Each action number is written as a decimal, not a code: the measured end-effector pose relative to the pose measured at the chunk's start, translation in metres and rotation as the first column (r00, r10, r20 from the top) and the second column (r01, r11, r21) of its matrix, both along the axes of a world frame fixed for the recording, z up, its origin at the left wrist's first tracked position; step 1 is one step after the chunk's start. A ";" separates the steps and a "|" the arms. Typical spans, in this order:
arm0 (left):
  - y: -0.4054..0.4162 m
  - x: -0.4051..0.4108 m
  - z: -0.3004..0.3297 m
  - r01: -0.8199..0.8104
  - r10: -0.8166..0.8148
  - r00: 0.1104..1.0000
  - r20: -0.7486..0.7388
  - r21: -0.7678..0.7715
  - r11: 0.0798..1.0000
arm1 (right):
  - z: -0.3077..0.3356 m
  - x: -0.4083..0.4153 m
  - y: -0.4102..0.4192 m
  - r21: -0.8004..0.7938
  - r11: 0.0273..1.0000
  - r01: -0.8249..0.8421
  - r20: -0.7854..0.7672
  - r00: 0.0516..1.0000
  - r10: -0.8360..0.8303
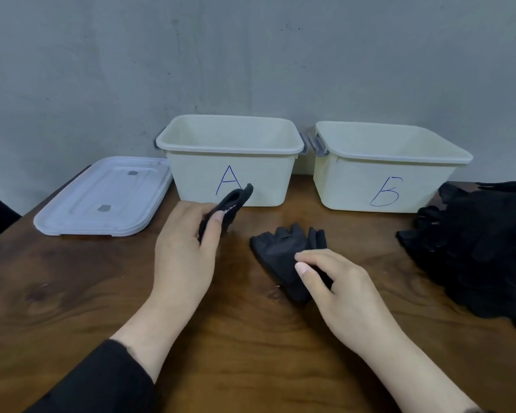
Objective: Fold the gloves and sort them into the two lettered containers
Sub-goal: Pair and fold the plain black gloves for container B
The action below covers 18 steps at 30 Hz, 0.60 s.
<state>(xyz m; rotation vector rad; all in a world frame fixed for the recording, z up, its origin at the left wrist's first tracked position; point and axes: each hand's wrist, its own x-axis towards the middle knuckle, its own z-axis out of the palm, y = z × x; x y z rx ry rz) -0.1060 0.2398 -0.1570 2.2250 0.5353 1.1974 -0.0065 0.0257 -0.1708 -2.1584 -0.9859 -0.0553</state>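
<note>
While 2 bins, A [230,150] & B [385,162], stand open, left grip [188,239] clutches 1 folded glove [231,204], right grip [337,281] pinches 1 flat glove [280,248].

You work on a dark wooden table [72,293] with swirling grain and a soft sheen. Container A [230,174] and container B [385,180] are cream matt plastic with finely ribbed walls. The lid [102,198] is translucent white plastic, smooth. The gloves [280,257] and the glove pile [483,248] are black matt cloth.
</note>
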 end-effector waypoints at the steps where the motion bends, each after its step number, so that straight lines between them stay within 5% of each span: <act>1: -0.012 0.003 0.003 0.023 -0.022 0.998 0.052 -0.010 1.000 | 0.004 -0.002 0.002 0.089 0.996 0.021 -0.075 0.997 -0.014; 5: -0.060 0.020 0.003 0.275 -0.272 0.958 0.095 -0.021 0.961 | 0.014 -0.010 0.007 0.470 0.881 -0.053 -0.399 0.878 0.265; 9: -0.080 0.023 -0.009 0.605 -0.606 0.782 -0.150 -0.055 0.794 | 0.016 -0.009 0.006 0.552 0.821 0.146 -0.482 0.859 0.172; 14: -0.040 0.018 -0.007 0.386 -0.375 0.898 -0.232 0.005 0.922 | 0.032 0.011 -0.006 0.513 0.787 0.343 -0.561 0.828 0.005; 18: -0.021 0.022 -0.015 0.388 -0.217 0.686 -0.694 0.097 0.917 | 0.054 0.032 -0.018 0.390 0.869 0.303 -0.438 0.892 -0.114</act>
